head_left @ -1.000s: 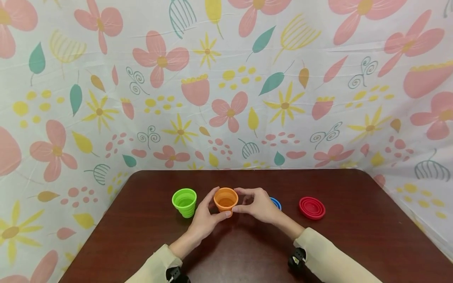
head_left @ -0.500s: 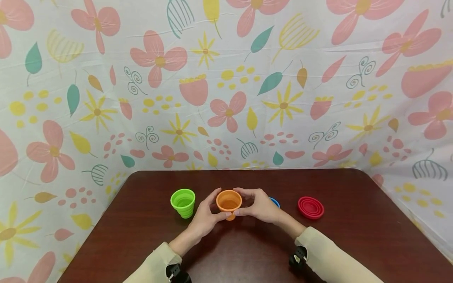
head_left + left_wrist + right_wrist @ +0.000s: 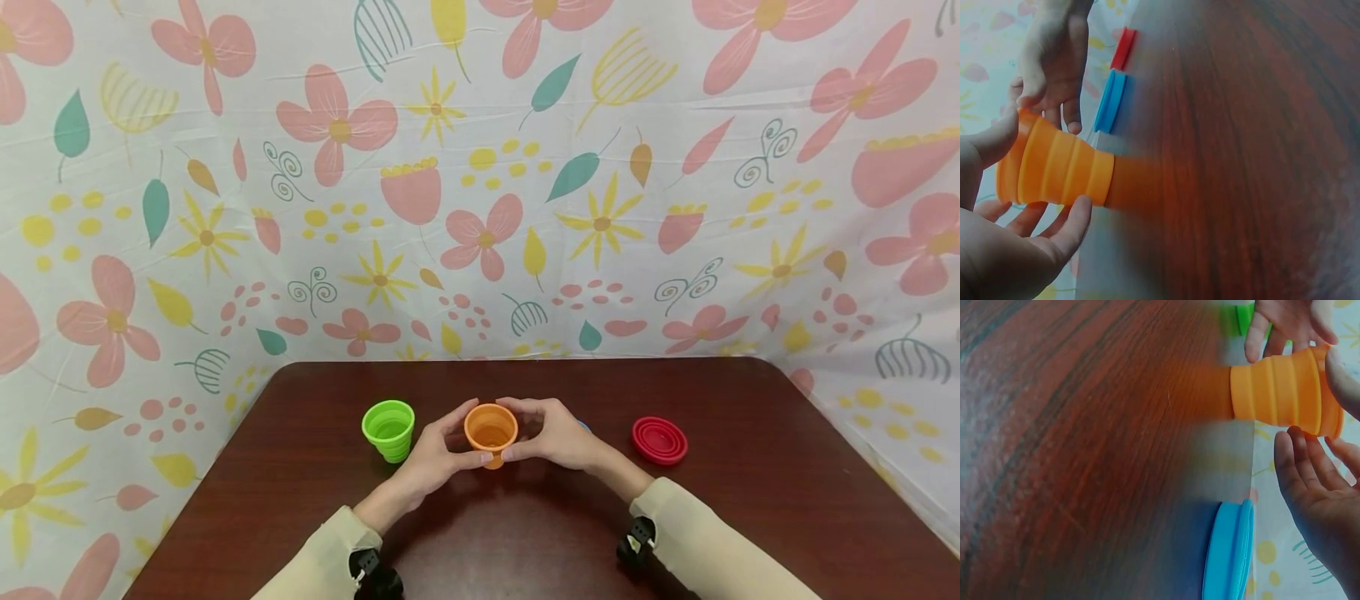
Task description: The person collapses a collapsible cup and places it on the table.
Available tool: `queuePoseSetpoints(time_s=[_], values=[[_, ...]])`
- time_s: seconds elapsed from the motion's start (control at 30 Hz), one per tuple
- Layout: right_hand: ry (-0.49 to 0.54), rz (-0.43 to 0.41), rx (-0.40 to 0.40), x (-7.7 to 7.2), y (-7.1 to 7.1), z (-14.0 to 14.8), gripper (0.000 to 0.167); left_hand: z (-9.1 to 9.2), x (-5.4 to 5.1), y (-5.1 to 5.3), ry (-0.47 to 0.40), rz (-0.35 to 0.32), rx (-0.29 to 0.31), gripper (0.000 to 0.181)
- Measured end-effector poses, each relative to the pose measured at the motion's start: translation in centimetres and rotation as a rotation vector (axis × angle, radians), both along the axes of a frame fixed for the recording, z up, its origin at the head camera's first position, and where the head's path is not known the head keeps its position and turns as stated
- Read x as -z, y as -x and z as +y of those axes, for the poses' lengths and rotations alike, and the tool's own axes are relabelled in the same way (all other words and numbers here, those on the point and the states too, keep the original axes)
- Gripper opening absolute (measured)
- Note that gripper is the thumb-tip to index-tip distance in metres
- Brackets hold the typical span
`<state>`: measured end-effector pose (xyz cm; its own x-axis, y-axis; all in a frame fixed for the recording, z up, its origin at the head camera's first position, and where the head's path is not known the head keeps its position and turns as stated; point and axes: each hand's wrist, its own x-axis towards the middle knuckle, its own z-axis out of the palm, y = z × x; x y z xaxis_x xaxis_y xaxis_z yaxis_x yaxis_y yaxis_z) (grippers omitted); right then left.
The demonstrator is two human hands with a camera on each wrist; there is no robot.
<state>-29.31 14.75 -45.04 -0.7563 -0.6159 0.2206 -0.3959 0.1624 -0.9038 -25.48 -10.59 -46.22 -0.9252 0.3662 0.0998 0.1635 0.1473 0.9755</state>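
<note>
An orange ribbed cup (image 3: 491, 427), drawn out to full height, stands upright between the two hands. The left hand (image 3: 435, 458) holds its left side, thumb at the near rim and fingers along the wall, as the left wrist view shows of the orange cup (image 3: 1060, 162). From the right, the right hand (image 3: 555, 437) has its thumb at the near rim and its fingertips by the far side. In the right wrist view the base of the orange cup (image 3: 1285, 390) meets the table surface.
A green cup (image 3: 390, 429), also extended, stands left of the left hand. A flattened red cup (image 3: 660, 440) lies to the right. The flattened blue cup (image 3: 1229, 550) is mostly hidden behind the right hand in the head view. A floral cloth (image 3: 487, 167) hangs behind the table.
The orange cup has shifted slightly right and lower in the head view, both hands moving with it. The right hand now covers more of the blue cup.
</note>
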Motion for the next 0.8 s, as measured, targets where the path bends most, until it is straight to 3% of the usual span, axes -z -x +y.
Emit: queuePoseSetpoints(time_s=[0.3, 0.8], values=[[-0.004, 0.004, -0.035, -0.18, 0.32, 0.37, 0.074, -0.27, 0.33, 0.53, -0.041, -0.027, 0.04, 0.083], [-0.018, -0.034, -0.018, -0.42, 0.27, 0.53, 0.074, -0.35, 0.33, 0.75, -0.04, -0.03, 0.057, 0.078]])
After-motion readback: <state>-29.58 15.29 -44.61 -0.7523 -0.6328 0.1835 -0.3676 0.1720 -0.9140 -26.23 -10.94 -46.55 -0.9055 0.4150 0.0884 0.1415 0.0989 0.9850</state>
